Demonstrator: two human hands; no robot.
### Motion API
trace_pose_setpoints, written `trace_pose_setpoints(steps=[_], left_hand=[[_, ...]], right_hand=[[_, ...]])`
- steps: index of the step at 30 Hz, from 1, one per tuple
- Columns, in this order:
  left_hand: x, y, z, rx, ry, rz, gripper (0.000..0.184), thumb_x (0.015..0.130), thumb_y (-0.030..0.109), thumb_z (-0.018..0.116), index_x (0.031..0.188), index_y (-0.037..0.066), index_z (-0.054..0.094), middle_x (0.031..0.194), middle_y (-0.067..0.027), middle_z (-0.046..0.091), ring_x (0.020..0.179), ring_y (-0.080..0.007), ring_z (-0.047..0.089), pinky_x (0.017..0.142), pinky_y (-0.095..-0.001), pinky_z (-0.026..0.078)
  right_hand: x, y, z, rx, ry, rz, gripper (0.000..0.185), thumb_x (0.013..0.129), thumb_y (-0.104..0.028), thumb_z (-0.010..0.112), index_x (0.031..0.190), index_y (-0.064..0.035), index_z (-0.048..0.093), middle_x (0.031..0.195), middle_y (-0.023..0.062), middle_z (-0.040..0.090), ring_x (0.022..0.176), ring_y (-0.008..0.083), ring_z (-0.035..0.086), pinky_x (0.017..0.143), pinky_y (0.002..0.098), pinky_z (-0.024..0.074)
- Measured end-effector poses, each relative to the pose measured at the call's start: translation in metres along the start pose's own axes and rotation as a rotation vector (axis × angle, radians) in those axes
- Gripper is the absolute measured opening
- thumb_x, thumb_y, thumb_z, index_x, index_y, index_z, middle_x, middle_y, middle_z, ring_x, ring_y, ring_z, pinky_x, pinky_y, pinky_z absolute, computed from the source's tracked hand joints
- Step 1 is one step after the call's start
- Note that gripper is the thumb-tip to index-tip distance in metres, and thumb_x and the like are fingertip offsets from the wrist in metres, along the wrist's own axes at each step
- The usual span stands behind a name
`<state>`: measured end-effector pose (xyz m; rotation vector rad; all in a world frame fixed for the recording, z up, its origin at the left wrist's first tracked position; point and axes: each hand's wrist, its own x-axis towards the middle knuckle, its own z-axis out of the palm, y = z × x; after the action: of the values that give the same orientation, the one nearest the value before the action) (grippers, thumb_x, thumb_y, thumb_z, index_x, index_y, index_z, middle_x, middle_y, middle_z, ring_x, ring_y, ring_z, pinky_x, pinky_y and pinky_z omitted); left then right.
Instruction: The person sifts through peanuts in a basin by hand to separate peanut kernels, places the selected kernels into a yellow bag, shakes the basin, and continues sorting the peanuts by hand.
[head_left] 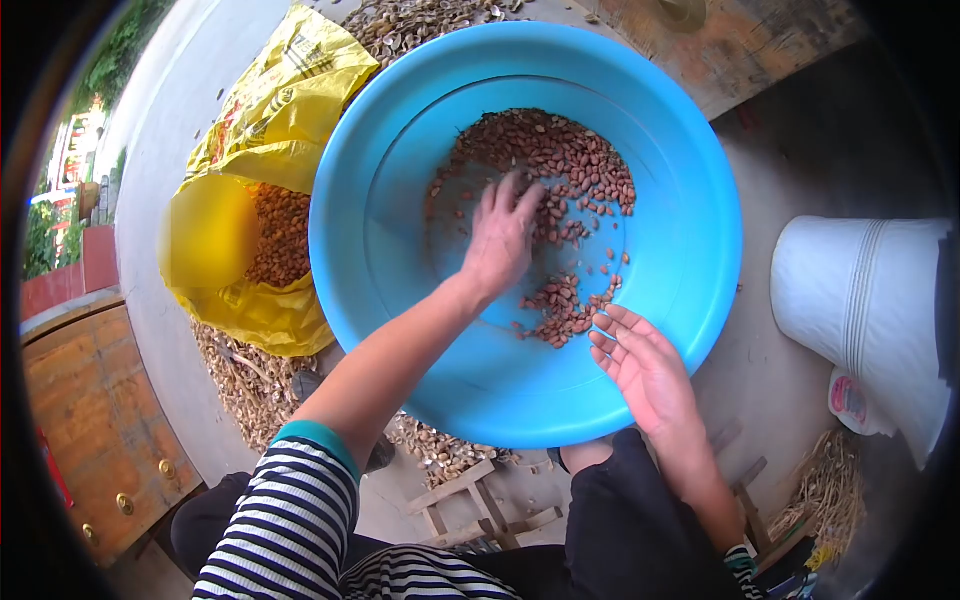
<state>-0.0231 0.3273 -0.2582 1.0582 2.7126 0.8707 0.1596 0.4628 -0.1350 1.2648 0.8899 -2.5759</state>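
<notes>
A large blue basin (385,330) holds reddish shelled peanuts (575,150) and some dark, fine debris, mostly toward its far and right side. My left hand (502,235) reaches into the middle of the basin with its fingers apart, over the near edge of the peanuts; motion blurs the fingertips. Over the basin's near right wall, my right hand (645,372) is held palm up, fingers loosely stretched and nothing visible in it. A smaller cluster of peanuts (562,308) lies just beyond its fingertips.
Left of the basin, a yellow plastic bag (305,70) stands open with peanuts (280,232) inside. Peanut shells (245,385) cover the floor near it. A large white container (830,290) stands right, a wooden board (740,45) behind, and a wooden cabinet (105,410) at left.
</notes>
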Motion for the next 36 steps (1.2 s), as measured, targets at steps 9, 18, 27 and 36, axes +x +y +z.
trace_pose_setpoints(steps=[9, 18, 27, 36], left_hand=[[0.028, 0.011, 0.009, 0.051, -0.030, 0.038, 0.050, 0.084, 0.010, 0.057, 0.132, 0.014, 0.046, 0.142, -0.0207, 0.033, 0.129, -0.0429, 0.032, 0.105, -0.0538, 0.029], [0.058, 0.011, 0.018, -0.014, 0.129, 0.030, 0.046, 0.085, 0.012, 0.057, 0.129, 0.010, 0.046, 0.138, -0.0234, 0.035, 0.129, -0.0422, 0.032, 0.104, -0.0540, 0.030], [0.003, 0.034, 0.013, -0.003, -0.133, 0.256, 0.046, 0.085, 0.014, 0.060, 0.129, 0.012, 0.048, 0.141, -0.0174, 0.036, 0.133, -0.0384, 0.031, 0.107, -0.0519, 0.029], [0.032, 0.050, 0.027, 0.031, -0.164, 0.321, 0.049, 0.084, 0.016, 0.060, 0.131, 0.016, 0.047, 0.142, -0.0127, 0.035, 0.132, -0.0371, 0.030, 0.106, -0.0529, 0.029]], right_hand=[[0.003, -0.001, 0.001, 0.020, 0.005, 0.015, 0.030, 0.092, -0.007, 0.053, 0.121, 0.0012, 0.049, 0.112, 0.0123, 0.058, 0.102, 0.0208, 0.057, 0.091, 0.0324, 0.0465], [0.001, 0.000, -0.001, 0.019, -0.035, 0.023, 0.029, 0.093, -0.008, 0.053, 0.120, 0.0014, 0.050, 0.112, 0.0122, 0.058, 0.103, 0.0202, 0.057, 0.092, 0.0330, 0.0465], [0.001, 0.001, -0.005, 0.048, -0.081, 0.026, 0.031, 0.093, -0.009, 0.053, 0.121, 0.0012, 0.049, 0.113, 0.0116, 0.058, 0.103, 0.0194, 0.056, 0.093, 0.0328, 0.0454], [0.001, 0.000, -0.002, 0.018, -0.072, 0.022, 0.031, 0.094, -0.009, 0.051, 0.123, 0.0014, 0.048, 0.113, 0.0115, 0.058, 0.104, 0.0193, 0.056, 0.094, 0.0332, 0.0452]])
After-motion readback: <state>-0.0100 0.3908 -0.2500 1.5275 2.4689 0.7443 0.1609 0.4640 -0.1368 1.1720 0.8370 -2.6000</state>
